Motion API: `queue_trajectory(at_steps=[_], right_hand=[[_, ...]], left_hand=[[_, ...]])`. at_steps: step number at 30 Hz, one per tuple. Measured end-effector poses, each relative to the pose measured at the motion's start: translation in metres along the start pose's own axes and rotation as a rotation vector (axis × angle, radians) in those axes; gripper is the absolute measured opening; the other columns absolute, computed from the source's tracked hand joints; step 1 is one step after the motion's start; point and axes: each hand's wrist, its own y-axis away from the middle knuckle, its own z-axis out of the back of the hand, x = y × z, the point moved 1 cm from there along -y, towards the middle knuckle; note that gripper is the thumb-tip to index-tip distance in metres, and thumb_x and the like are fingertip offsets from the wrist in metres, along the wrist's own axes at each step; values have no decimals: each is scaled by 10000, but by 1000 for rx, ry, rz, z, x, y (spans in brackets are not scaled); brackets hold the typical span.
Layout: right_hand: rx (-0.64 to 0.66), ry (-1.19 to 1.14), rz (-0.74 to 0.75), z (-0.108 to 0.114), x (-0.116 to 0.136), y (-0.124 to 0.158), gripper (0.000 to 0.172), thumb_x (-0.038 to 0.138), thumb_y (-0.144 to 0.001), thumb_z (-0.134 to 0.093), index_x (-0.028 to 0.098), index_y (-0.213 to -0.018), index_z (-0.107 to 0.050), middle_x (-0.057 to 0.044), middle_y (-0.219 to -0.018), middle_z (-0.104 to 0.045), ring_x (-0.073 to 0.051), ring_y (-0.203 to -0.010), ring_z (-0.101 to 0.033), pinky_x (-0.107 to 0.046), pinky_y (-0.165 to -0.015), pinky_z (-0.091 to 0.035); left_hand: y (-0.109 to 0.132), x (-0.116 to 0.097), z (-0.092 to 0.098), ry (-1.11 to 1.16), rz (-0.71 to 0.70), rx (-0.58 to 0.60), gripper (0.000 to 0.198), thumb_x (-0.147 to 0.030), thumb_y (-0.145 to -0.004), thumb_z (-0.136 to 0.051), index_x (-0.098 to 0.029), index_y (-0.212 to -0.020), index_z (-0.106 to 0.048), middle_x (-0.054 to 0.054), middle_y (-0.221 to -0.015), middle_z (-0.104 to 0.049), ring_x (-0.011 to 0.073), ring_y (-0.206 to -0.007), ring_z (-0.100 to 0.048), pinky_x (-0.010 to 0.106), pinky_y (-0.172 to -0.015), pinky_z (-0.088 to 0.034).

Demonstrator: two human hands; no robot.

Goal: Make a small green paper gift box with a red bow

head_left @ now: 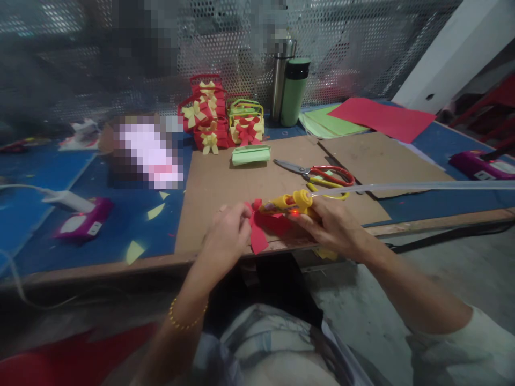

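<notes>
My left hand (229, 230) is closed, its fingertips pinching a red paper bow (259, 238) near the front edge of the cardboard sheet (217, 182). Wrapped round a yellow glue gun (284, 203), my right hand (333, 225) holds it with its tip against or just over the middle of the bow. A red light glows on the gun, and a clear glue stick (402, 186) runs out of its back to the right. Scissors with red and yellow handles (328, 174) lie behind the gun. Beyond them rests a rolled piece of light green paper (251, 155).
Several small red paper baskets with yellow bows (211, 120) and green-yellow ones (246, 120) stand at the back. Beside them are a green bottle (294, 96) and a steel flask (278, 86). Red paper (382, 118) lies back right. Purple power sockets (84, 220) sit left and right.
</notes>
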Motion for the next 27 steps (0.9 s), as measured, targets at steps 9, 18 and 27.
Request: queue_trajectory(at_steps=[9, 18, 27], right_hand=[[9, -2, -15, 0, 0, 1, 323, 401, -1019, -507, 224, -752, -465, 9, -650, -515, -138, -548, -400, -292, -551, -300], [5, -3, -151, 11, -4, 5, 419, 519, -994, -514, 237, -693, -441, 15, -591, -467, -143, -524, -397, -290, -527, -314], [43, -7, -139, 3, -4, 9, 347, 450, -1001, -514, 224, -740, -475, -12, -652, -555, -146, -558, -456, -283, -548, -325]], left_hand=[[8, 6, 9, -42, -85, -150, 129, -141, -923, -517, -205, -917, -629, 29, -853, -671, 186, -759, -611, 314, -688, -448], [55, -17, -11, -361, -386, -488, 88, -159, -958, -579, -153, -1004, -654, 100, -925, -703, 234, -840, -625, 379, -796, -456], [55, -19, -33, -397, -452, -373, 214, -244, -975, -616, -143, -1150, -689, 113, -1099, -762, 248, -978, -669, 411, -874, -410]])
